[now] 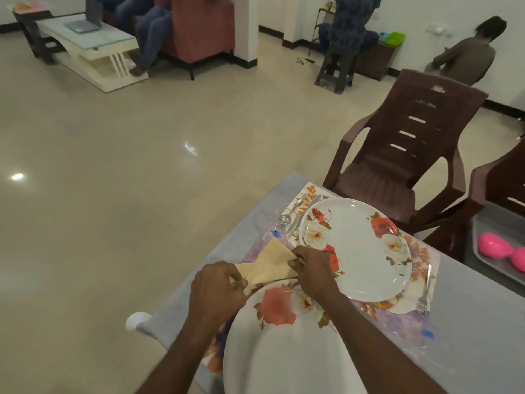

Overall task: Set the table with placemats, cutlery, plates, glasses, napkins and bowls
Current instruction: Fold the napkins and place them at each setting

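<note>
Both hands on the napkin (272, 263), held just above the gap between the two plates. My left hand (217, 291) pinches its near-left corner; my right hand (312, 270) pinches the right edge, fingers curled over the fold. Napkin is tan, partly folded, roughly triangular; its long axis runs from near-left to far-right, with one point aimed far-left toward the table (227, 245) edge. It sits between the near plate (284, 351), under my wrists, and the far plate (360, 251), just right of my right hand. Spoon (287, 217) and knife (301, 216) lie side by side at the far plate's left; fork (425, 291) at its right. Both plates rest on floral placemats (409, 317). By my reckoning the fold is unfinished: the left hand is nearer the loose corner and best placed to bring it across, while the right pins the crease. Free mat left of the far plate, near the knife, is the likely landing spot, closer to my right hand. No glasses or bowls that I can make out.
</note>
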